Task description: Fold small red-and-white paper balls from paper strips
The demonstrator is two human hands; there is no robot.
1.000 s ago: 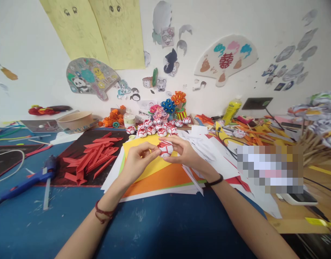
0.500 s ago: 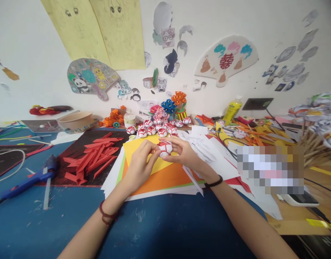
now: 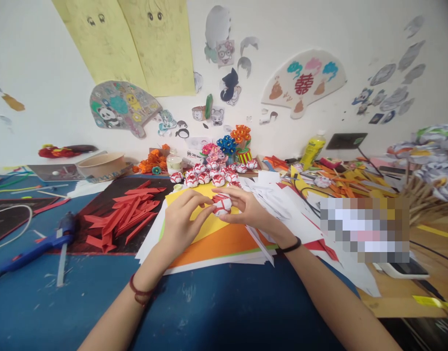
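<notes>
A small red and white folded-paper flower (image 3: 223, 205) is held between my two hands, above a stack of paper. My left hand (image 3: 185, 217) pinches its left side with thumb and fingertips. From the right, my right hand (image 3: 247, 209) grips it, fingers over the top and thumb below. Under them lie a yellow sheet (image 3: 205, 226) and an orange sheet (image 3: 212, 245), with white paper beneath. Just behind my hands sit several finished-looking red and white paper flowers (image 3: 204, 176). Parts of the held flower are hidden by my fingers.
Red folded paper strips (image 3: 123, 214) are heaped on a dark mat to the left, beside a blue glue gun (image 3: 59, 237). White papers (image 3: 307, 214) and a black cable lie to the right. A bowl (image 3: 101, 166) and a yellow bottle (image 3: 313, 150) stand near the wall.
The flower has turned slightly in my fingers, showing more of its red side on the left. My left hand has shifted a little left. The whole view has moved slightly.
</notes>
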